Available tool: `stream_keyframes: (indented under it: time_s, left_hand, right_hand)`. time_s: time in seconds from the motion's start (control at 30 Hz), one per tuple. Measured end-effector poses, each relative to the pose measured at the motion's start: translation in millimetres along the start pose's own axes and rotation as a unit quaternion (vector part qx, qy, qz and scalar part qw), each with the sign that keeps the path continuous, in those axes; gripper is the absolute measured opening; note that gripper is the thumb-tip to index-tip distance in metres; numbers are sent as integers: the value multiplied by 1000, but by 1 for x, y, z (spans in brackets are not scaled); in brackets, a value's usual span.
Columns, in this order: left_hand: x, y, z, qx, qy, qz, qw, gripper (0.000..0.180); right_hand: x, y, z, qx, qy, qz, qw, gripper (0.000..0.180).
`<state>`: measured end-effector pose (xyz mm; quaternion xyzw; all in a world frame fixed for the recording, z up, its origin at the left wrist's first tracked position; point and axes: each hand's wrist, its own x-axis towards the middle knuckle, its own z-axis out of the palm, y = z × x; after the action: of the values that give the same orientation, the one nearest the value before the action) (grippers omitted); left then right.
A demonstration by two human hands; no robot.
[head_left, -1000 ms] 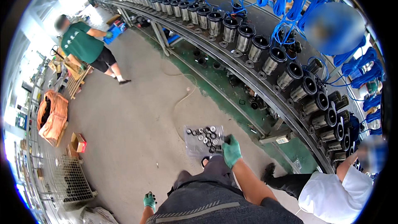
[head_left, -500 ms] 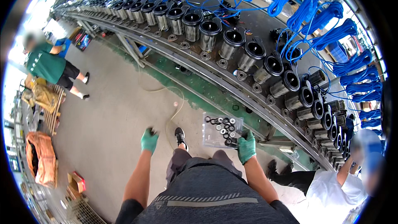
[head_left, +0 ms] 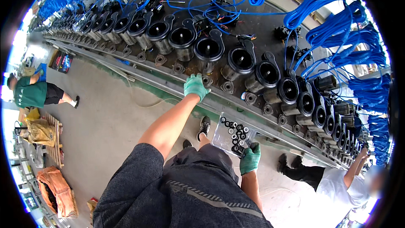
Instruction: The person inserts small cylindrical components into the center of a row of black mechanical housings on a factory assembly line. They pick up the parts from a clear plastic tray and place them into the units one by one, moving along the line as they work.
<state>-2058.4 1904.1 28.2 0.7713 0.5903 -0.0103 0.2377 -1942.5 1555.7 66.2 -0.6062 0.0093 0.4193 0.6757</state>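
My left hand (head_left: 196, 87), in a green glove, reaches out over the front edge of the bench (head_left: 158, 74). Its fingers are stretched out, the thumb apart, beside a small metal flange (head_left: 206, 80); nothing shows in it. Behind that flange stands a metal motor cylinder with a round black top (head_left: 209, 50), one of a long row. My right hand (head_left: 251, 159), also green-gloved, is closed on the corner of a clear plastic tray (head_left: 219, 137). Several black and white rings (head_left: 240, 136) lie in the tray, which I hold low in front of the bench.
Coils of blue cable (head_left: 327, 0) hang above the bench, with loose loops across its top. One person in white (head_left: 337, 185) is at the bench on the right; another in green (head_left: 31, 90) is at far left. An orange sack (head_left: 57, 190) sits at lower left.
My left hand has gone from low over the floor up and right to the bench edge. The tray in my right hand has shifted slightly right and tilted. My view has moved along the bench.
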Motion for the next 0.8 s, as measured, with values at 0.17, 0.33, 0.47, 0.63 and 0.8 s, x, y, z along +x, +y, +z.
stream_keyframes:
  time_s: [0.17,0.33,0.47,0.63,0.8]
  left_hand:
    - [25,-3,11,23,-28,-6,999,82]
    - [39,-2,-11,30,-67,12,997,77]
    - [48,-11,-13,37,-88,54,994,74]
    - [53,-16,-12,49,-81,108,990,77]
    - [52,-36,0,47,-80,170,981,86]
  right_hand:
    - [59,1,34,-26,14,4,1000,30]
    - [118,41,38,-89,6,-22,996,36]
    - [123,24,83,-120,8,13,993,34]
    - [130,72,63,-171,17,29,985,32]
    - [96,45,67,-70,86,34,993,29]
